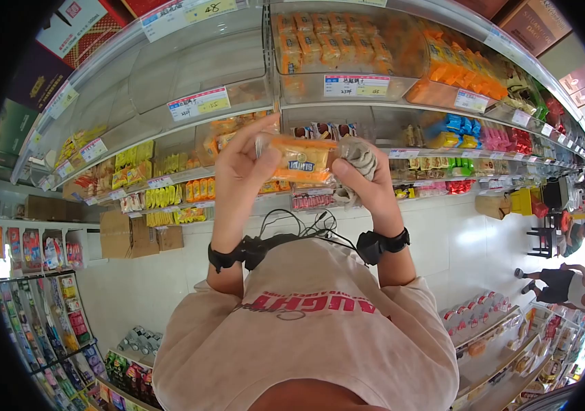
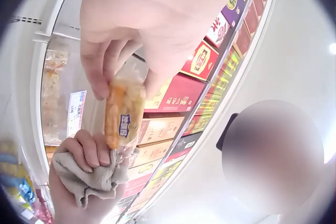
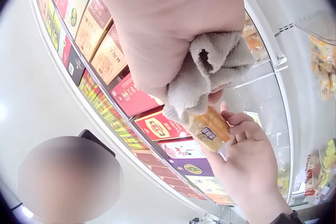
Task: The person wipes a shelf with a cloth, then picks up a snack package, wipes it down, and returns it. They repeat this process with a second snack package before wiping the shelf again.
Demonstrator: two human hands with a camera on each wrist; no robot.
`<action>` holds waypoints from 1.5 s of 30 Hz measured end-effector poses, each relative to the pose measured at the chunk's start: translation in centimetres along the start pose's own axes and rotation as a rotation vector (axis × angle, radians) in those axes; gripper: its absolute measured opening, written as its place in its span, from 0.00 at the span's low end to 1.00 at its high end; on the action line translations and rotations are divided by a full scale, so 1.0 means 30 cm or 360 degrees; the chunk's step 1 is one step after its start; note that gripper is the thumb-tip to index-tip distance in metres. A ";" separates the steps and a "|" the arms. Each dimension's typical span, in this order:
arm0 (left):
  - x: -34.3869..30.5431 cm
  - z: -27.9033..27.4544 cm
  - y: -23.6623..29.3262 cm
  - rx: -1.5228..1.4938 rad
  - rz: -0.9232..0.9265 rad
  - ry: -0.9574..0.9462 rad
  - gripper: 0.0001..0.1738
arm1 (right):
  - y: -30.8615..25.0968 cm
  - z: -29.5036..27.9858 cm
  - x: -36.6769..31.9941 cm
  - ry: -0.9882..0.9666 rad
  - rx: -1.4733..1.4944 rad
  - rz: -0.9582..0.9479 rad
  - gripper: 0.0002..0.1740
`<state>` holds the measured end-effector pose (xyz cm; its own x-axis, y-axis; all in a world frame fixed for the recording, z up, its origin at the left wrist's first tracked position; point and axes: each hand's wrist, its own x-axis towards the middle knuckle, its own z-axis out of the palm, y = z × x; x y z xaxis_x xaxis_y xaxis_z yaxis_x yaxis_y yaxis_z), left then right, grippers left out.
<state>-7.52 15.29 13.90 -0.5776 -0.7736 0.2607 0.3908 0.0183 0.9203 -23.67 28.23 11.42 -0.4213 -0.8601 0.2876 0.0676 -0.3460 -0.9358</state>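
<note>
A small snack packet (image 1: 301, 164) in clear and orange wrapping, with a blue label, is held up in front of the shelves. My left hand (image 1: 243, 161) pinches one end of it between thumb and fingers. In my right hand (image 1: 369, 186) is a bunched grey cloth (image 1: 359, 156), gripped against the packet's other end. The left wrist view shows the packet (image 2: 125, 113) hanging from the left fingertips, with the cloth (image 2: 86, 178) at its lower end. From the right wrist, the cloth (image 3: 210, 69) covers part of the right fingers.
Clear plastic bins on the shelf ahead hold orange-wrapped snacks (image 1: 333, 42), and price tags (image 1: 355, 85) line their front edges. Lower shelves carry yellow packets (image 1: 131, 164). Black cables (image 1: 299, 222) hang near my waist. Cardboard boxes (image 1: 128, 233) stand on the floor; another person (image 1: 563, 286) is at the right.
</note>
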 end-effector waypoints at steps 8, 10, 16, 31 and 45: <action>-0.003 -0.086 -0.027 0.0119 -0.0251 -0.0331 0.21 | 0.019 -0.005 -0.034 0.0298 0.0375 0.0188 0.15; 0.000 -0.073 -0.020 0.0044 -0.0225 -0.0220 0.19 | 0.073 -0.045 -0.016 0.0254 0.0559 0.0061 0.18; -0.001 -0.001 -0.084 0.0113 0.0011 -0.0073 0.18 | 0.075 0.048 0.067 0.0443 0.0544 0.0006 0.31; 0.015 0.017 -0.081 0.0743 0.0404 -0.0089 0.20 | 0.079 0.085 0.075 0.0379 -0.0588 -0.0260 0.17; 0.057 -0.007 -0.076 -0.0042 -0.0128 0.0115 0.18 | 0.087 0.092 0.051 0.0167 -0.0316 -0.0064 0.23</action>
<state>-9.25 13.79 12.19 -0.5554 -0.8154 0.1635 0.3643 -0.0618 0.9292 -21.63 24.96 9.98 -0.5126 -0.7998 0.3123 -0.1259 -0.2898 -0.9488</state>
